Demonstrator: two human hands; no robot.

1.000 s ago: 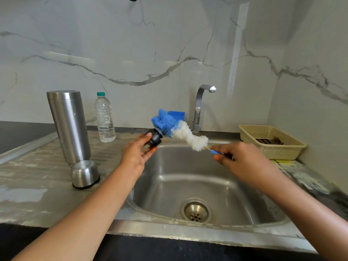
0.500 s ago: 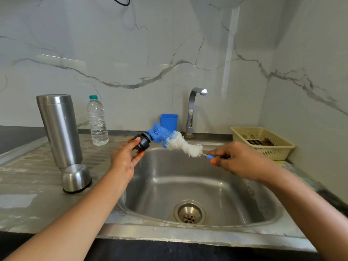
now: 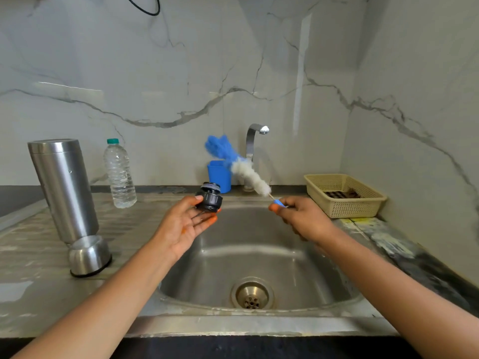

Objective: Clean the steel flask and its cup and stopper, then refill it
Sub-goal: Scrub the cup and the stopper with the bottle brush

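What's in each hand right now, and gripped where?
Left hand holds the black stopper by its wide lower body, between thumb and fingertips. Right hand pinches the bottle brush at its blue handle end.

We face a kitchen corner. The back wall (image 3: 155, 73) is glossy white marble-look tile with grey veins sweeping across it. The right wall (image 3: 414, 73) carries the same pattern and meets it in a shaded corner. A pale vertical streak of reflected light (image 3: 300, 73) runs down the back wall, and a black cable (image 3: 145, 10) loops in at the top edge. Below us lies a steel worktop (image 3: 31, 242) — ribbed, scuffed, shiny in patches — with a sink (image 3: 259, 255) set into it, its round drain (image 3: 252, 294) near the front. A curved chrome tap (image 3: 252, 136) rises behind the basin. At right, a beige plastic basket (image 3: 344, 206) sits on a stained counter (image 3: 388, 242).
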